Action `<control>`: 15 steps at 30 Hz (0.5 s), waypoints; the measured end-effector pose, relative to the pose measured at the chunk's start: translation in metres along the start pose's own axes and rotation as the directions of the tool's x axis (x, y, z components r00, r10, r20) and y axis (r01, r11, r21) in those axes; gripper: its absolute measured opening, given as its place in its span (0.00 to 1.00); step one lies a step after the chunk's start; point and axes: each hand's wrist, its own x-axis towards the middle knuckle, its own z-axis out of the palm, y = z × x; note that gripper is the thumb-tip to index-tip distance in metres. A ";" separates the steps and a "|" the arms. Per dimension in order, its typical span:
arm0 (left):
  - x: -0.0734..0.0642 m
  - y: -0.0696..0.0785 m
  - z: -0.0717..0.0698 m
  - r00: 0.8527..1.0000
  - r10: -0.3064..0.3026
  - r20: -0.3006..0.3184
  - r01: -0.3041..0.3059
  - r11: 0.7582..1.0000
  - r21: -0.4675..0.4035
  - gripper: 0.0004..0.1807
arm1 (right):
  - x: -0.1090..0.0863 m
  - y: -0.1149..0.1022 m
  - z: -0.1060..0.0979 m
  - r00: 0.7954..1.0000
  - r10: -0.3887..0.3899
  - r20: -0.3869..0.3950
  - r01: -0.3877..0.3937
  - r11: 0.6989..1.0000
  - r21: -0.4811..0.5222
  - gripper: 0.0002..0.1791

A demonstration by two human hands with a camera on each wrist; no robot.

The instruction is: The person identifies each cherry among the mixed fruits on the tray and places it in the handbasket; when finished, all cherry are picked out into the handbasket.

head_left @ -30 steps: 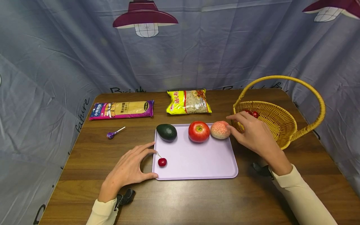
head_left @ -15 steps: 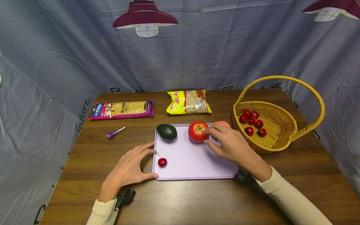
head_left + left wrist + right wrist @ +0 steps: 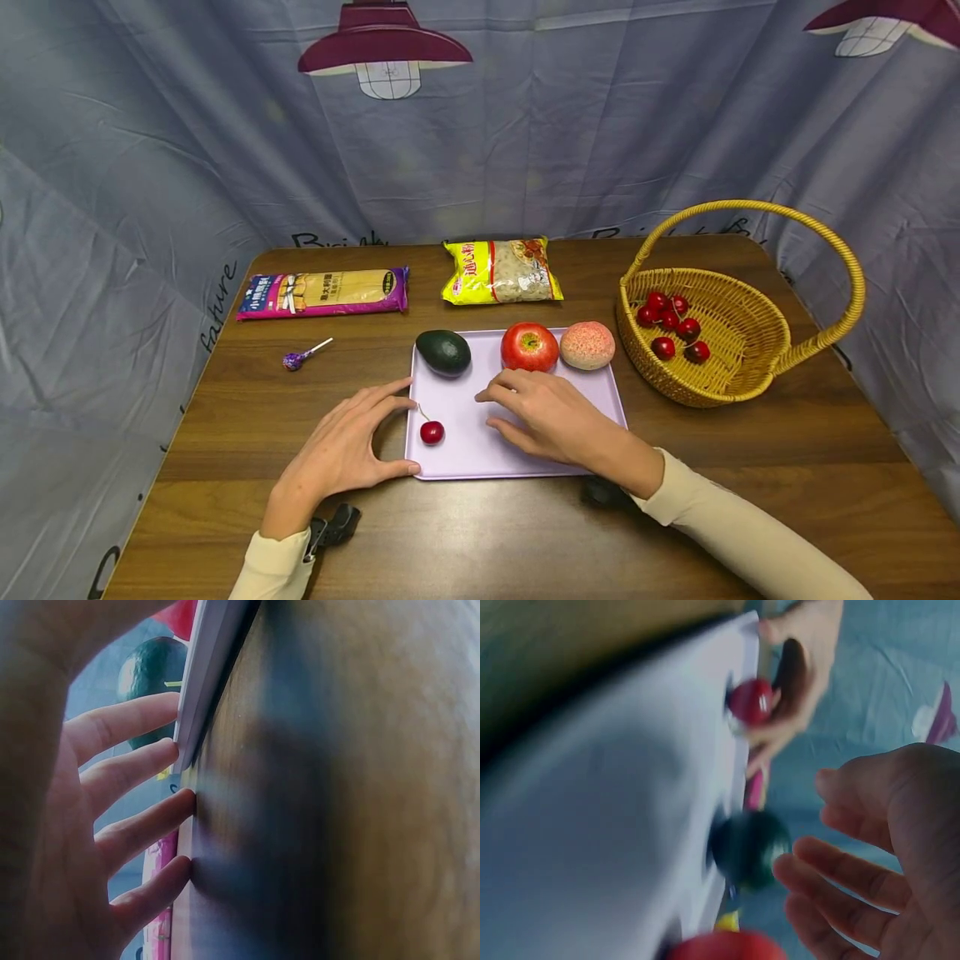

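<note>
My left hand (image 3: pixel 337 446) rests at the left edge of a lilac tray (image 3: pixel 457 467), thumb and fingertips touching its rim with the fingers spread. Just inside that edge lies a single cherry (image 3: pixel 432 432) with its stem up. My right hand (image 3: pixel 551 417) hovers over the middle of the tray, holding nothing, thumb and fingers apart and pointing toward the cherry. Along the tray's far side sit a dark green avocado (image 3: pixel 444 352), a red apple-like fruit (image 3: pixel 529 346) and a pinkish peach (image 3: pixel 587 345). In the right wrist view the cherry (image 3: pixel 751 702) shows beside the left hand.
A yellow wicker basket (image 3: pixel 757 325) with a tall handle stands right of the tray, several cherries (image 3: pixel 663 321) inside. Behind the tray lies a yellow pasta bag (image 3: pixel 502 271). A spaghetti pack (image 3: pixel 322 293) and a purple lollipop (image 3: pixel 293 361) lie at the left.
My right hand has moved left from beside the basket, across the peach and red fruit, to the tray's middle. The cherries in the basket have come into view. My left hand has stayed put.
</note>
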 end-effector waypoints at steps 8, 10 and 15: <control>-0.001 0.000 0.002 1.000 0.003 -0.008 -0.003 1.000 -0.015 0.43 | 0.019 -0.024 0.026 0.994 -0.072 0.088 0.073 0.997 0.001 0.16; -0.001 0.000 0.002 1.000 0.006 -0.010 -0.006 1.000 -0.015 0.43 | 0.022 -0.027 0.029 0.992 -0.080 0.093 0.081 0.997 -0.007 0.17; -0.001 0.000 0.001 1.000 0.011 -0.015 -0.011 1.000 -0.011 0.43 | 0.032 -0.030 0.036 0.992 -0.089 0.091 0.090 0.996 -0.009 0.17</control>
